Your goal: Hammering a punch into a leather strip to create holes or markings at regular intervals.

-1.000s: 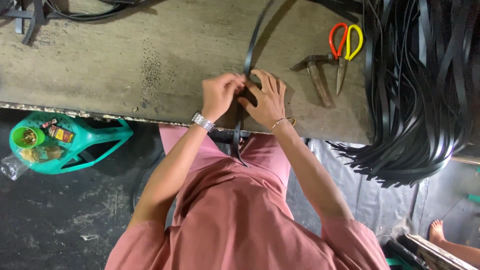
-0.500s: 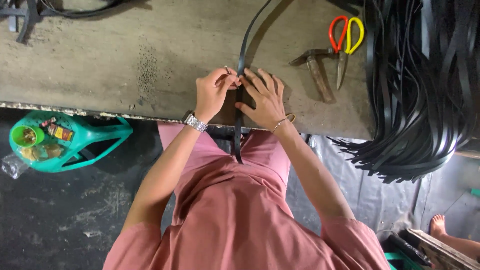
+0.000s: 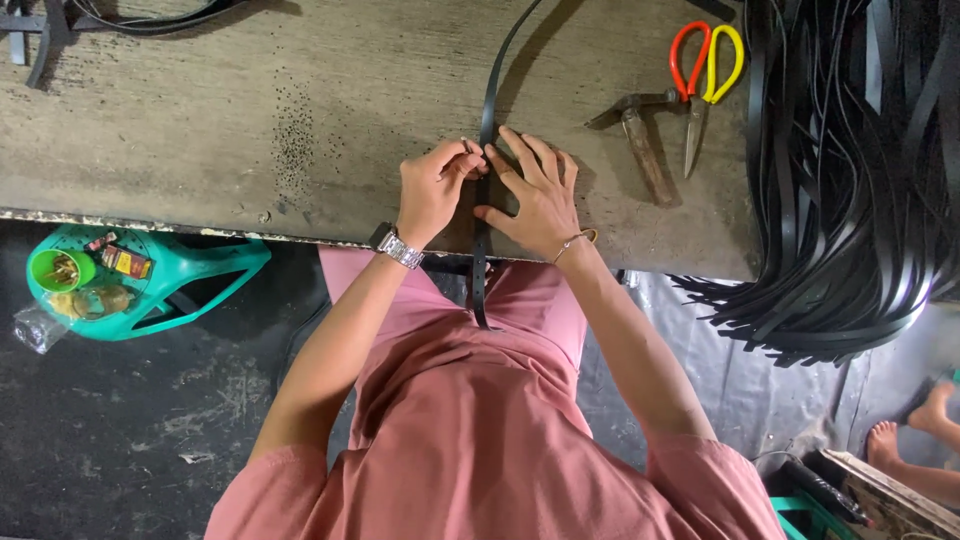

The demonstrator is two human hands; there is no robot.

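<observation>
Black strap lies across the workbench, its near end hanging over the edge. Your left hand pinches it; your right hand presses flat, fingers spread. Hammer and scissors lie untouched at right; many straps remain piled there.

I count my two hands on one black strap: my left hand and my right hand. On the worn bench lie one hammer and one pair of scissors, beside one big heap of black straps. Below stands one green plastic stool, and two bare feet show at the lower right.
</observation>
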